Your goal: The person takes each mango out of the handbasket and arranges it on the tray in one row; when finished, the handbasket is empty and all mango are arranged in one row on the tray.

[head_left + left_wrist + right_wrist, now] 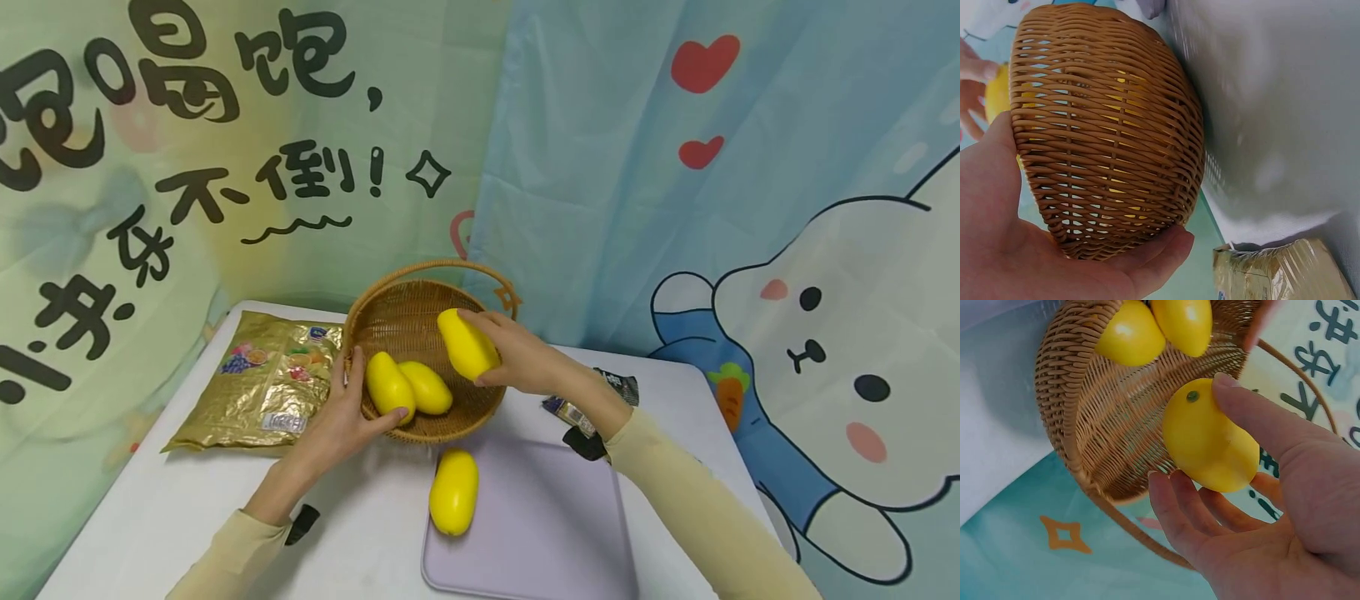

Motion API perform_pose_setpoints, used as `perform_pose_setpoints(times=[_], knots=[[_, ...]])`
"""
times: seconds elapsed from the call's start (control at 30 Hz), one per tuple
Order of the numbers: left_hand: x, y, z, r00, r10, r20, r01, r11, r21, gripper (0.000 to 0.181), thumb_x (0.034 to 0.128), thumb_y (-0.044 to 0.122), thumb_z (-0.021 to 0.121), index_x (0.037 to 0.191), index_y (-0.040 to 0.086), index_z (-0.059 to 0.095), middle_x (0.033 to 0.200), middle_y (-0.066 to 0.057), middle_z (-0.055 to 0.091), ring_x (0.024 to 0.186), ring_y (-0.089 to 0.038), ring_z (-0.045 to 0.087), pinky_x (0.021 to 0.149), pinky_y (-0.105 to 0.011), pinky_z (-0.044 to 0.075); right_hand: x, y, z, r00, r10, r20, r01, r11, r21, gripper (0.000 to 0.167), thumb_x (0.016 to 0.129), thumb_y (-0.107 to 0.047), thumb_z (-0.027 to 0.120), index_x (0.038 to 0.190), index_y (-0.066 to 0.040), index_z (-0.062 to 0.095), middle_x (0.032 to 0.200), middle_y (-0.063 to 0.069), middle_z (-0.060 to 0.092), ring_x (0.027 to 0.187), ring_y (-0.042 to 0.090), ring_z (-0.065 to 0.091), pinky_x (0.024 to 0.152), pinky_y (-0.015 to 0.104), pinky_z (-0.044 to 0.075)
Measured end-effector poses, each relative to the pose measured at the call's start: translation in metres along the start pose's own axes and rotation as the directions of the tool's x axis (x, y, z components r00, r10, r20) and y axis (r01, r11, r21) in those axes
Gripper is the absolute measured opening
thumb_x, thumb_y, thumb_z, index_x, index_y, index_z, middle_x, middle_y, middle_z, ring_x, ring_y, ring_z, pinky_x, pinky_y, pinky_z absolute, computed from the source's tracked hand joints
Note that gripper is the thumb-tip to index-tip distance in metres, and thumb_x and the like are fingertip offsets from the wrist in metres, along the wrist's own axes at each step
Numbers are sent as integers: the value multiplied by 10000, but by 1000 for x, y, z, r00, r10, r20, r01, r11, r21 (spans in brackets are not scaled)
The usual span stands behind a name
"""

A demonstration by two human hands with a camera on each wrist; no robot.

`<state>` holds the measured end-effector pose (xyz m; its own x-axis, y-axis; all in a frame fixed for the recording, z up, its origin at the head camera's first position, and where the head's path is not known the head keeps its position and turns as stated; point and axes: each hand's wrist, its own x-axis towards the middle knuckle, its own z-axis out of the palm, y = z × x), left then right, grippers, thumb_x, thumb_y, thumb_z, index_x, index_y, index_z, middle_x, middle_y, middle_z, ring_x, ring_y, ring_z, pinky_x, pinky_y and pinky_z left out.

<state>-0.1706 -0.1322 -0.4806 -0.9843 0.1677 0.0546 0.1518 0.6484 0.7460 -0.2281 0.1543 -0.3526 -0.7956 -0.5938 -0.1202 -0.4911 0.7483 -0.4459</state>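
Yellow fruit point(467, 344) sits in the curled fingers of the right hand point(519, 354) at the mouth of the basket point(405, 317), best kept clear of the others while the left hand point(347, 417) grips the side firmly. Near to far, I count one tray point(555, 517) bearing one fruit point(453, 493), one gold bag point(251, 383), then two fruits point(388, 385) in the single basket; four with the held one.

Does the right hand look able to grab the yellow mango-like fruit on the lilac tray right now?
Probably not yet: the right hand grips another yellow fruit at the wicker basket. Otherwise, nothing visible covers the mango-like fruit on the lilac tray.
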Motion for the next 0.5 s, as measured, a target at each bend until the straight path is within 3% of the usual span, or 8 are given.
perform_pose_setpoints(times=[0.2,0.5], knots=[[-2,0,-1,1000,-11,7,11,1000,-1,1226,863,601,733,1631,64,-56,1668,-245,-165,1125,-557,614,689,-402,579,-33,4,-7,999,-4,-33,7,995,95,948,902,-246,794,1638,-249,196,1584,139,341,1258,266,515,948,418,530],[-1,1,-2,1000,-14,10,13,1000,14,1210,877,569,735,1629,58,-65,1660,-283,-140,1111,-552,619,723,-436,583,-77,17,-2,993,18,-118,-2,991,134,973,869,-275,827,1629,-266,221,1558,85,389,1261,238,542,934,383,559]])
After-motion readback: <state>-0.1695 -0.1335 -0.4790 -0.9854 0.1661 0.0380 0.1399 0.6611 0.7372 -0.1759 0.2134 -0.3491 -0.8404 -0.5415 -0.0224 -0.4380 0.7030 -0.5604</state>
